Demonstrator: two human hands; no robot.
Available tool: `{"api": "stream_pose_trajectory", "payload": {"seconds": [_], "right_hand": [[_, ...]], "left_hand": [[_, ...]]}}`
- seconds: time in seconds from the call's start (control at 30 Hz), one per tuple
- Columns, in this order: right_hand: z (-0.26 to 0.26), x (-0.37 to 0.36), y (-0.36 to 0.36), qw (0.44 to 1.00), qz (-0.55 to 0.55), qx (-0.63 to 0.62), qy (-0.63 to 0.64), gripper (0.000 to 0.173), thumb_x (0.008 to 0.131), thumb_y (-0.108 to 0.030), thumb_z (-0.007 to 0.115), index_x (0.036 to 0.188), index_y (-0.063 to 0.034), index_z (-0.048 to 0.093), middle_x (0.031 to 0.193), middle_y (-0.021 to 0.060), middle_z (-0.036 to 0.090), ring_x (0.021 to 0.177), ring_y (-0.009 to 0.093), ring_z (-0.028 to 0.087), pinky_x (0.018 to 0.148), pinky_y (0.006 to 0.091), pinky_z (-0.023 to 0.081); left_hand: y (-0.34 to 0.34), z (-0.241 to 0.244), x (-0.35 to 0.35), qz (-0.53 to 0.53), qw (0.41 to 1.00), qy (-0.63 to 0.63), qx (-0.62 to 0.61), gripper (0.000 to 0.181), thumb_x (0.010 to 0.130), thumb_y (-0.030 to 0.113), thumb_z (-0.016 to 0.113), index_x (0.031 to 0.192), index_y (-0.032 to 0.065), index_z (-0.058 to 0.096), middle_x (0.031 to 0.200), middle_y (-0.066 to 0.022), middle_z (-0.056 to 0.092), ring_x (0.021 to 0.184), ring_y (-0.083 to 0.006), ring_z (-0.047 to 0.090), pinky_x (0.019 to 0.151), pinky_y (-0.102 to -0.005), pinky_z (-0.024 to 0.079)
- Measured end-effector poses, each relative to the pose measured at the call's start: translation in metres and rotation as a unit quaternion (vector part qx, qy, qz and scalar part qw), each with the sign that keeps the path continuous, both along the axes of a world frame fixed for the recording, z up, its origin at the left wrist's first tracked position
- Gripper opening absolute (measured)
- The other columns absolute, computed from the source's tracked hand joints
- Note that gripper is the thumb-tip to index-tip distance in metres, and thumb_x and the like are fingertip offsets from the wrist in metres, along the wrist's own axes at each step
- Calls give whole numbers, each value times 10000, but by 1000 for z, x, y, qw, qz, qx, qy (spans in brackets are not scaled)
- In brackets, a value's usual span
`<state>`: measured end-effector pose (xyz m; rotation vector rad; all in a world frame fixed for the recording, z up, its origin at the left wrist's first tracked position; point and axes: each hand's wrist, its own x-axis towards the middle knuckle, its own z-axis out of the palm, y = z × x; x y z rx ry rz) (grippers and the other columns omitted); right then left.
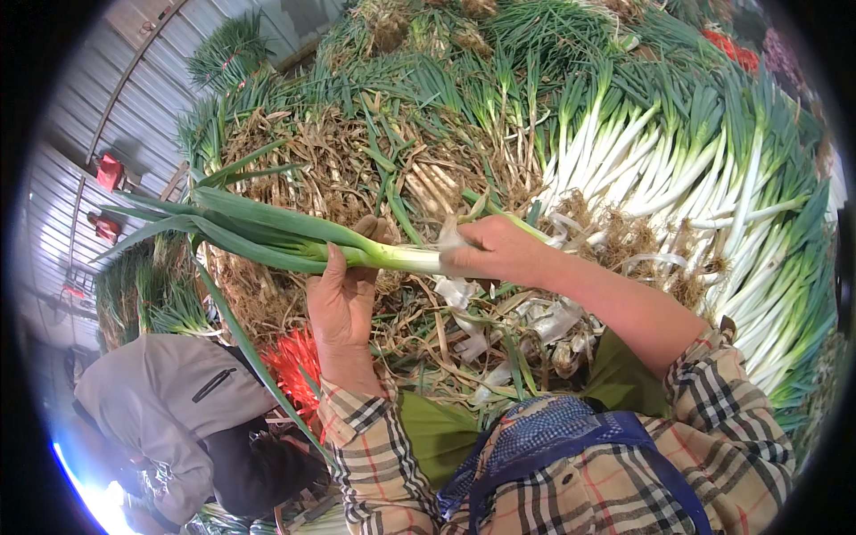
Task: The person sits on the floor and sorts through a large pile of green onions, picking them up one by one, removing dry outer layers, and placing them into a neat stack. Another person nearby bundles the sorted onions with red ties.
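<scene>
A large green onion (401,258) with broad green leaves lies across the view in front of me. My left hand (344,287) grips it where the leaves meet the pale stalk, thumb on the near side. Farther right along the white stalk, my right hand (498,251) is closed on it, its fingers blurred; a thin pale layer shows at the fingertips. The root end is hidden by my right hand. Below both hands lies a heap of dry outer leaves and peeled white skins (552,317).
Cleaned white-stalked onions (669,174) lie in rows at the right. Unpeeled onions with brown leaves (314,160) are piled ahead. Red plastic strands (294,368) lie beside my left forearm. A person in a grey jacket (167,394) bends at the lower left, near a corrugated metal wall (140,87).
</scene>
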<state>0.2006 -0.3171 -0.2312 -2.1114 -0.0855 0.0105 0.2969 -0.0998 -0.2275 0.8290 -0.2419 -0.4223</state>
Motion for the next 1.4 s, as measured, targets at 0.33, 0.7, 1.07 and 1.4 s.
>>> {"api": "stream_pose_trajectory", "payload": {"seconds": [0.33,0.7,1.07,1.4], "right_hand": [[-16,7,-3,995,11,-11,-94,363,920,-342,543,853,9,605,669,191,576,627,349,588,605,432,452],[-14,1,7,993,-1,58,-102,383,932,-372,539,912,-15,678,641,92,594,576,158,538,580,319,435],[-22,-7,-14,901,-163,375,145,377,937,-341,569,822,15,609,640,62,566,479,163,461,448,278,353],[-29,-45,4,991,96,-84,-34,304,811,-286,681,901,2,639,699,181,593,622,331,570,591,418,424]], "left_hand": [[-1,-3,1,-37,998,-40,10,421,889,187,633,1234,6,474,1216,-261,558,1189,-402,510,1050,-522,376],[-5,5,-8,-42,995,-94,-11,382,854,183,668,1179,31,535,1170,-243,580,1197,-409,497,1051,-562,376],[20,-7,21,33,968,40,-244,310,905,206,582,1178,68,529,936,-119,574,933,-275,553,1027,-586,377],[28,-25,36,180,982,-14,58,395,992,350,411,1159,-5,453,995,-169,546,894,-266,551,906,-468,499]]}}
